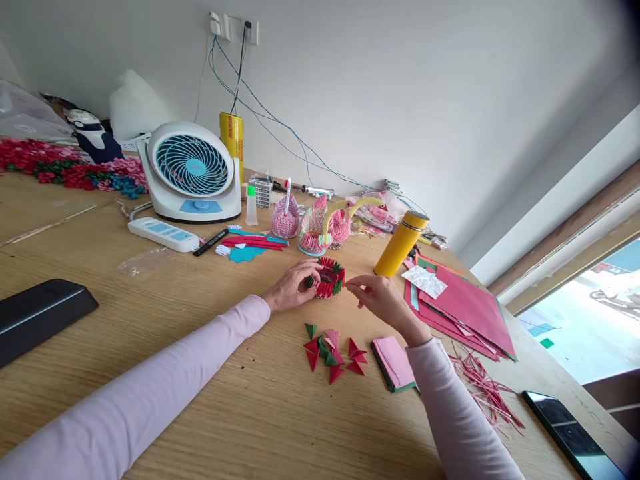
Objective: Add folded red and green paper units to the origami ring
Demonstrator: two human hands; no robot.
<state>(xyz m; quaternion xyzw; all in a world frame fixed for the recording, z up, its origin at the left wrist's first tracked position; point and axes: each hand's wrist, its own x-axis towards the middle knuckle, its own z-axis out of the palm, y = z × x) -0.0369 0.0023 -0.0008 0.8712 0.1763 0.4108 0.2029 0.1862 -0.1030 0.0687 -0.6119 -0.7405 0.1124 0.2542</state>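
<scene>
In the head view, the folded-paper ring (331, 288) sits on the table (200, 393), well in from the right edge and some way out from the far edge along the wall. The left hand (294, 285) holds its left side between thumb and fingers. The right hand (376, 298) is at its right side, fingertips drawn narrow; whether they grip a small piece cannot be told.

To work well here, the left hand should brace the wall lightly from inside and out, so that a push from the right does not shear the rows or open a gap. Pressure is best kept low and in line with the folds, since a squeeze across them could crush the points or spring neighbours loose.

The ring is round and hollow, its upright points packed closely, mostly red with dark green stretches at the rim and left side. The loose folded triangles (336, 373), red, pink and green, lie in front of it, left of the pink and green paper stack (395, 360).
</scene>
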